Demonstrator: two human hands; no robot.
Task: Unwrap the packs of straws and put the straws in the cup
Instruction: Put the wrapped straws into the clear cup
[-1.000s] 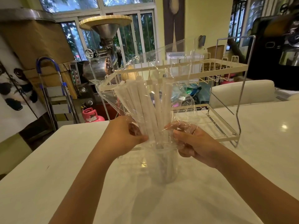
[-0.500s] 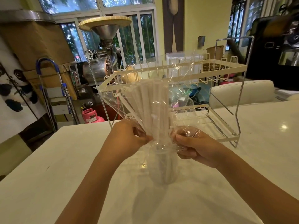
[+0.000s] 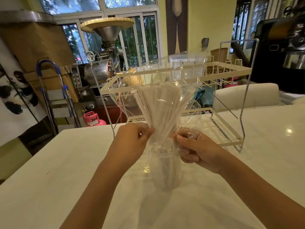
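A clear plastic cup [image 3: 165,172] stands on the white table [image 3: 66,171] in front of me. A bundle of white paper-wrapped straws [image 3: 158,104] stands in it, fanned out at the top and still surrounded by a clear plastic wrapper [image 3: 188,76] that rises above the straws. My left hand [image 3: 132,142] pinches the wrapper and straws on the left, just above the cup's rim. My right hand [image 3: 194,147] grips the crumpled wrapper on the right side of the rim. The straws' lower ends are blurred by the cup wall.
A cream wire two-tier rack [image 3: 227,73] stands on the table right behind the cup. Beyond the table's far edge are a pink gas cylinder [image 3: 92,119], a metal roaster machine [image 3: 102,68] and a step ladder [image 3: 54,96].
The straws have drawn together from a wide fan into a tighter bundle. Both hands have shifted slightly and bunch the wrapper closer around the cup's rim.
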